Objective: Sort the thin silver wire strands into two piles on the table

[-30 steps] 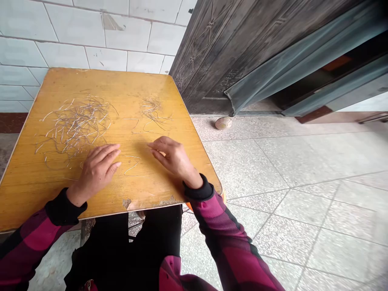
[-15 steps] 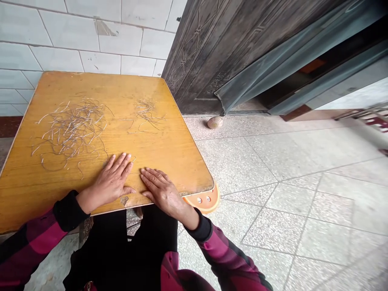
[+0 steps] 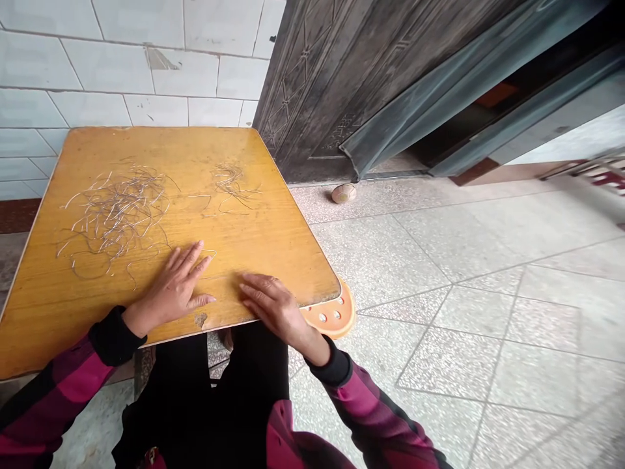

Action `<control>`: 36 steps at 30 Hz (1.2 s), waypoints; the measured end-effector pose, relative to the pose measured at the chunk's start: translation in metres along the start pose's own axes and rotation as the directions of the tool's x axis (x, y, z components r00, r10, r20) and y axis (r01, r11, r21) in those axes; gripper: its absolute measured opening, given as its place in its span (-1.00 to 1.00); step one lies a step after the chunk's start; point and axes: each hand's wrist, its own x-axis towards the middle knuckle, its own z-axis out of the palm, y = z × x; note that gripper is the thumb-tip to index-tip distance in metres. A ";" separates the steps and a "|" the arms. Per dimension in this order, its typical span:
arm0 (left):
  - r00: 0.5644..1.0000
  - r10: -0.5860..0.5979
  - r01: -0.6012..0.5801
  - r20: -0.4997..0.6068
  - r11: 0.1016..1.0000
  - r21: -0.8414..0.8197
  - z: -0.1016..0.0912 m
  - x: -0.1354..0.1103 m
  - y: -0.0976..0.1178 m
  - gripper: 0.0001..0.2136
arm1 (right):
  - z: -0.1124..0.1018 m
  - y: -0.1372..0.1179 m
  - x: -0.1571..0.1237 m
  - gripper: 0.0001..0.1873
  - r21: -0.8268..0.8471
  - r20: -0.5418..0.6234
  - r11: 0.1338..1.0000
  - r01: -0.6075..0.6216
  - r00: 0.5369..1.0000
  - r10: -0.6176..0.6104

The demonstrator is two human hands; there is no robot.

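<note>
left hand (image 3: 170, 286) and right hand (image 3: 273, 309) lie open and empty by the worktop's (image 3: 146, 143) near edge; a wire heap (image 3: 114, 212) and smaller tuft (image 3: 232, 182) lie beyond.

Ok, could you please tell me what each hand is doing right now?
Left hand: open, flat on the table, empty.
Right hand: open, on the table edge, empty.
</note>
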 end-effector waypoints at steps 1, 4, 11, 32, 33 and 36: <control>0.999 -0.007 0.006 -0.037 1.000 -0.014 -0.003 0.000 -0.002 -0.34 | -0.002 0.003 -0.001 -0.65 0.009 -0.026 0.999 -0.032 0.999 0.032; 0.982 -0.038 0.031 -0.186 0.999 -0.037 -0.014 0.001 -0.012 -0.40 | -0.003 0.010 0.002 -0.71 0.021 -0.044 0.995 -0.096 0.994 0.097; 0.921 -0.165 0.177 -0.352 0.984 0.002 -0.043 -0.015 -0.036 -0.55 | 0.007 0.013 0.031 -0.76 -0.108 0.122 0.994 -0.033 0.992 0.046; 0.908 -0.359 0.399 -0.215 0.899 0.182 -0.044 -0.107 -0.035 -0.89 | 0.009 0.031 0.138 -0.80 -0.315 0.461 0.936 0.159 0.887 0.004; 0.914 -0.358 0.392 -0.194 0.901 0.185 -0.045 -0.104 -0.034 -0.92 | 0.012 0.032 0.141 -0.79 -0.316 0.467 0.934 0.167 0.884 0.000; 0.933 -0.323 0.350 -0.160 0.919 0.181 -0.047 -0.091 -0.033 -0.90 | 0.018 0.044 0.151 -0.76 -0.435 0.408 0.897 0.076 0.905 0.121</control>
